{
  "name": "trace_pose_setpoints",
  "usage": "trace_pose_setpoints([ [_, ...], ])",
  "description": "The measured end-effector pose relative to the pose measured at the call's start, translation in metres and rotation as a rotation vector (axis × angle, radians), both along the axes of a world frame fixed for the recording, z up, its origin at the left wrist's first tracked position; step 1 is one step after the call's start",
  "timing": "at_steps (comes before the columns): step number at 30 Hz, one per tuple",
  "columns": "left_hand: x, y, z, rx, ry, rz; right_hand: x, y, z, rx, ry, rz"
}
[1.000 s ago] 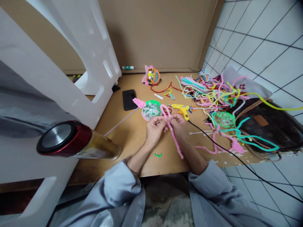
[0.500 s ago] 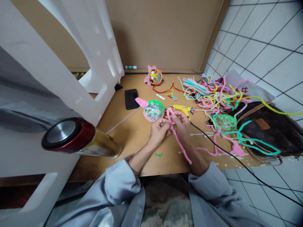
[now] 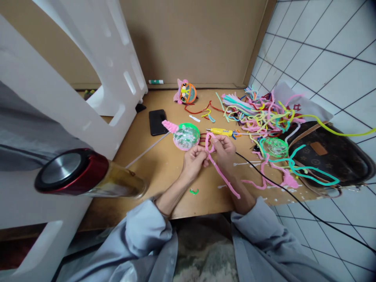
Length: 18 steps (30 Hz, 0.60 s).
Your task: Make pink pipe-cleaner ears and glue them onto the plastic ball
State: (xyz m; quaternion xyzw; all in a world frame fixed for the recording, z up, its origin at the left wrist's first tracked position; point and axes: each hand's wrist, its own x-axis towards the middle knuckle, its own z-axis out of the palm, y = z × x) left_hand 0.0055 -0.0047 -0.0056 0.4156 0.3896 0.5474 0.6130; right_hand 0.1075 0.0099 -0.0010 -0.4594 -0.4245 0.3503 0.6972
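Observation:
A pink fuzzy stem [image 3: 223,178] is pinched between my two hands, bent into a small loop at its top, with its long tail hanging over my right wrist. My left hand [image 3: 194,161] is closed on it near the base of the loop. My right hand [image 3: 223,149] grips the loop's right side. Just beyond my left hand lies a round green and white piece [image 3: 187,136] with a pink rim and a pink twisted cone [image 3: 170,126] at its upper left. A yellow glue gun [image 3: 220,132] lies behind my right hand, which partly hides it.
A black phone [image 3: 157,122] and a red-capped bottle [image 3: 91,174] are at the left. An orange-rimmed decorated ball [image 3: 188,93] sits at the back. Colourful stems [image 3: 261,113], a second green round piece [image 3: 275,147] and a brown bag [image 3: 335,152] fill the right. A black cable [image 3: 279,185] crosses the table's right side.
The view has shifted slightly, so the table's things appear further left. Both hands still hold the pink stem, and its loop looks narrower.

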Motion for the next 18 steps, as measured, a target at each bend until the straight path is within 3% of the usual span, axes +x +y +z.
trace_pose_setpoints([
  [9,0.0025,0.0001,-0.0025,-0.005,0.023,0.003,-0.0016,0.0008,0.0038,-0.003,0.077,0.070],
  [18,0.0009,-0.0026,-0.0023,0.012,0.050,-0.011,0.0056,0.0030,0.0015,-0.005,-0.030,-0.075],
])
